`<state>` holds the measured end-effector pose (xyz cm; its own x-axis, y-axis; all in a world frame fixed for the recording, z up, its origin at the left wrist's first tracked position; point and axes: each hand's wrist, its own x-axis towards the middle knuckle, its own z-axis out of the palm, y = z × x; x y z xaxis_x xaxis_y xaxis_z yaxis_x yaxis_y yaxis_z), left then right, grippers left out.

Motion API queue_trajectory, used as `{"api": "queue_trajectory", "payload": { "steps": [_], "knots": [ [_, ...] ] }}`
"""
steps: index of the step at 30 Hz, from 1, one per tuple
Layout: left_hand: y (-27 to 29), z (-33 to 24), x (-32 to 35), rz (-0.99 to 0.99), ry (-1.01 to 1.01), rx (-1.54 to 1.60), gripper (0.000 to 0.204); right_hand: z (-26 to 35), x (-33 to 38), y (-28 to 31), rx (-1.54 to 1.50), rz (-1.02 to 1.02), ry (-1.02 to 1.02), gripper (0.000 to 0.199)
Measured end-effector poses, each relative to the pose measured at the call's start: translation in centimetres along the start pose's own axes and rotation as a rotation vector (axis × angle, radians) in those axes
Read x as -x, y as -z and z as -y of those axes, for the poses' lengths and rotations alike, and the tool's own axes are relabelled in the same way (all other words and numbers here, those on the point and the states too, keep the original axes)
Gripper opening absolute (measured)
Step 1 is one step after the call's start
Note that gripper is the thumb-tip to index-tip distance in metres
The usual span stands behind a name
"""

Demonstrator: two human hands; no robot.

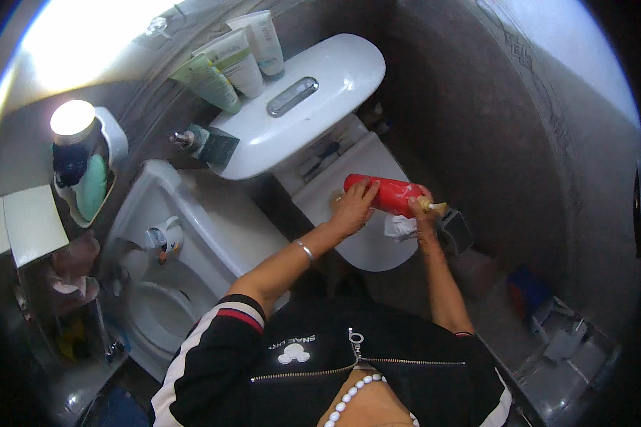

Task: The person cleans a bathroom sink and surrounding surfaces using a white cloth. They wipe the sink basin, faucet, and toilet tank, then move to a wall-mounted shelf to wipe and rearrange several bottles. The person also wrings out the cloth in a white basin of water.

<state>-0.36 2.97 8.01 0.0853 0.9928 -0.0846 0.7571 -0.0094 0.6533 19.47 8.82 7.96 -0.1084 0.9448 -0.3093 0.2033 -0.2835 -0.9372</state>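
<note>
A red pump bottle [389, 193] with a gold-coloured pump is held on its side above the closed white toilet lid [377, 249]. My right hand [425, 215] is wrapped round its pump end, at the shoulder. At the base end, my left hand [354, 210] has its fingers curled against the bottle. A crumpled white cloth or tissue [401, 228] shows just below the bottle, beside my right hand; whether that hand holds it or it lies on the lid, I cannot tell.
Several tubes [235, 62] and a dark pump dispenser [217, 146] stand on the cistern [335, 78]. At left is a washbasin [165, 188] with a white cup [167, 237]. A dark bin [457, 231] is right of the toilet. A wire rack [566, 341] sits at lower right.
</note>
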Motion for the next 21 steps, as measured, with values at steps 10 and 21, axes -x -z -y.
{"api": "queue_trajectory", "payload": {
  "steps": [10,21],
  "knots": [
    [13.4,-4.0,3.2,-0.44,-0.142,0.178,0.065,26.8,-0.1,0.8,0.184,0.188,0.361,0.042],
    [16.8,-1.0,11.0,-0.501,0.186,0.381,0.042,37.1,-9.6,-12.3,0.62,0.242,0.746,0.028]
  ]
}}
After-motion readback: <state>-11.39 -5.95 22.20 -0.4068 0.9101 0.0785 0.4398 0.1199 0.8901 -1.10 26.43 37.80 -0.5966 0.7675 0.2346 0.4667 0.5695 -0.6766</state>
